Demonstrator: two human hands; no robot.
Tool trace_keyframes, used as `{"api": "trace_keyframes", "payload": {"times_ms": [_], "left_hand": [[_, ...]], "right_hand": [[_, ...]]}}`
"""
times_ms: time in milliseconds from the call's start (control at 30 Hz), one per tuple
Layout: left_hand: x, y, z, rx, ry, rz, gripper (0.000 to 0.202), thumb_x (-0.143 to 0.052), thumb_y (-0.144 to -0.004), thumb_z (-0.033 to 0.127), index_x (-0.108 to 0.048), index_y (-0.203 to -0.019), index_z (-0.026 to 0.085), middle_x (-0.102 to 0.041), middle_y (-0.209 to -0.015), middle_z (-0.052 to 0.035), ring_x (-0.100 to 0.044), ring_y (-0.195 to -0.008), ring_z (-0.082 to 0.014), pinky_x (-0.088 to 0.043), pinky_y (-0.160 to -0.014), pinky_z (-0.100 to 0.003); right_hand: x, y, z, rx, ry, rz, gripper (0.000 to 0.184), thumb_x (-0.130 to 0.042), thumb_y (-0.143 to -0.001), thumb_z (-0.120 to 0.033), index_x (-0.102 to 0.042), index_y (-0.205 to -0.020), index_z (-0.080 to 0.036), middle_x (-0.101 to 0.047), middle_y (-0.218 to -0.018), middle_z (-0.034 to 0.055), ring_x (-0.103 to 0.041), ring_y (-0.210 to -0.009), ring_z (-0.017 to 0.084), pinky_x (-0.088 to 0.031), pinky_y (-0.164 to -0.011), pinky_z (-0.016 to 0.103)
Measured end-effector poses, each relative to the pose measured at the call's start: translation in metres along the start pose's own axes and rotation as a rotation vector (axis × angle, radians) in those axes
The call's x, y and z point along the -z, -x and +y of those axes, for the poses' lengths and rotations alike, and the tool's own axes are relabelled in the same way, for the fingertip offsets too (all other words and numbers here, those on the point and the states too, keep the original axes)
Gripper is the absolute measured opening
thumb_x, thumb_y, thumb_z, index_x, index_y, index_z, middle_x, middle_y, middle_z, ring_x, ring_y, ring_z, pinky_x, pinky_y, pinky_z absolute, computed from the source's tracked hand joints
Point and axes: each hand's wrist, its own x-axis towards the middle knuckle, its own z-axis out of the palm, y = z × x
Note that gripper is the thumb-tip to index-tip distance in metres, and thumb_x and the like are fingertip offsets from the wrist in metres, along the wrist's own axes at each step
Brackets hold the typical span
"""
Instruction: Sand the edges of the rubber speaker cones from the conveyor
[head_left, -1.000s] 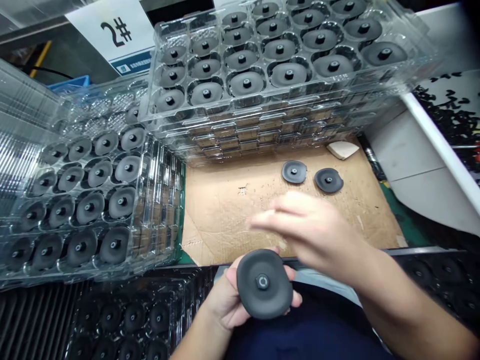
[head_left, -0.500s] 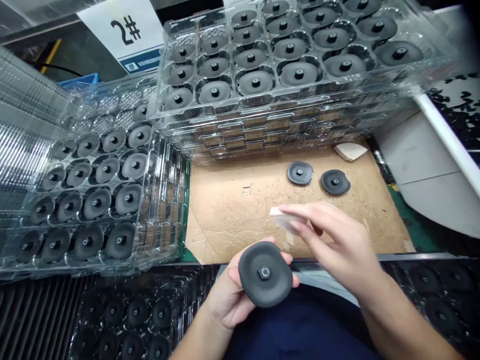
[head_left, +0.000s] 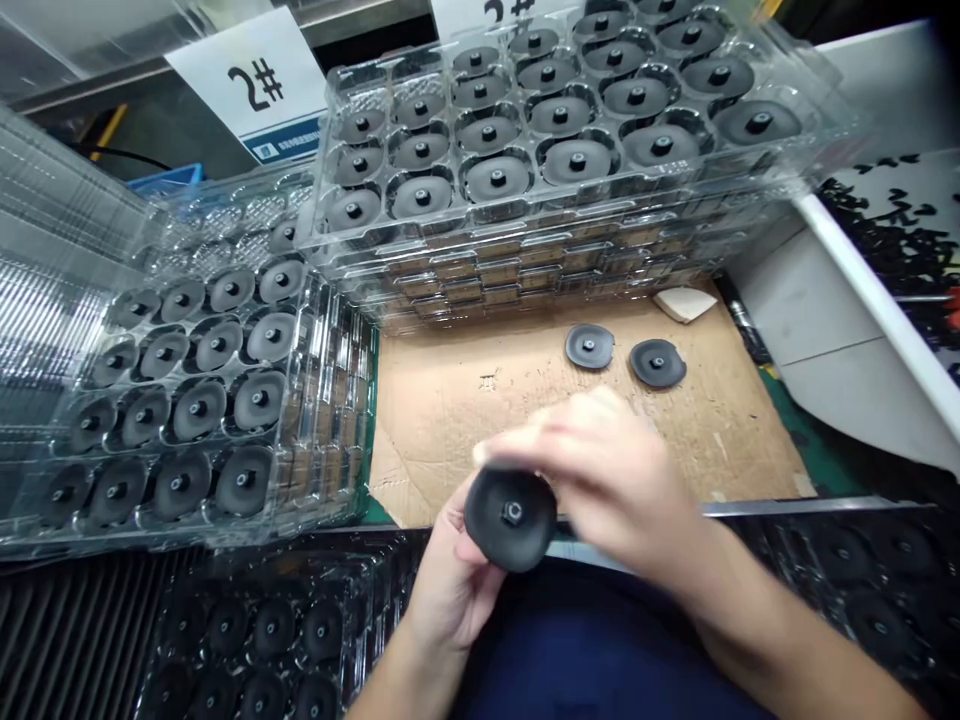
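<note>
My left hand [head_left: 454,580] grips a black rounded disc [head_left: 499,535] with a small raised stub at its centre, its dished face turned up toward me. Over the disc's far edge, my right hand [head_left: 600,465] is blurred by motion, its fingers closed on a thin white pad [head_left: 481,453], of which only a tip shows. Whether the pad touches the disc is hard to make out. Beyond the hands, two similar discs, a left one [head_left: 589,346] and a right one [head_left: 658,363], lie on the cardboard sheet [head_left: 435,400].
Stacked clear plastic trays [head_left: 465,215] full of black discs stand behind the cardboard. Another tray stack [head_left: 292,420] rises on the left. A white wedge-shaped pad [head_left: 685,303] rests at the far right, near a white bin [head_left: 847,270] and small black parts [head_left: 885,215].
My right hand has moved left with the white pad, from beside the disc to over its far edge. My left hand has shifted the disc slightly left and up.
</note>
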Motion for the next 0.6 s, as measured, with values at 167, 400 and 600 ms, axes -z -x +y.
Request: {"api": "trace_keyframes", "payload": {"times_ms": [167,400,600], "left_hand": [[0.003,0.001,0.007,-0.029,0.181,-0.132,0.049,-0.079,-0.059,0.040,-0.067,-0.106,0.036,-0.068,-0.120,0.0017,-0.067,-0.100,-0.0183,-0.049,-0.091,-0.023],[0.003,0.004,0.005,-0.003,0.241,-0.163,0.049,-0.078,-0.060,0.041,-0.068,-0.107,0.032,-0.071,-0.112,0.0032,-0.067,-0.099,-0.0194,-0.051,-0.091,-0.025],[0.000,0.002,-0.001,-0.015,0.173,0.023,0.050,-0.081,-0.059,0.034,-0.067,-0.106,0.029,-0.072,-0.107,0.0013,-0.065,-0.100,-0.0164,-0.051,-0.086,-0.020]], "right_hand": [[-0.022,0.042,0.053,-0.372,-0.014,-0.106,0.021,-0.051,-0.089,-0.018,-0.068,-0.101,-0.023,-0.072,-0.097,0.0030,-0.064,-0.088,0.018,-0.045,-0.079,0.033],[-0.029,0.052,0.047,-0.465,-0.026,-0.058,0.020,-0.051,-0.089,-0.021,-0.068,-0.100,-0.021,-0.071,-0.088,0.0037,-0.065,-0.075,0.017,-0.050,-0.065,0.029],[-0.003,0.005,-0.030,-0.124,-0.182,0.097,0.026,-0.047,-0.090,-0.013,-0.061,-0.111,-0.010,-0.068,-0.096,0.0096,-0.062,-0.085,0.017,-0.051,-0.074,0.027]]}}
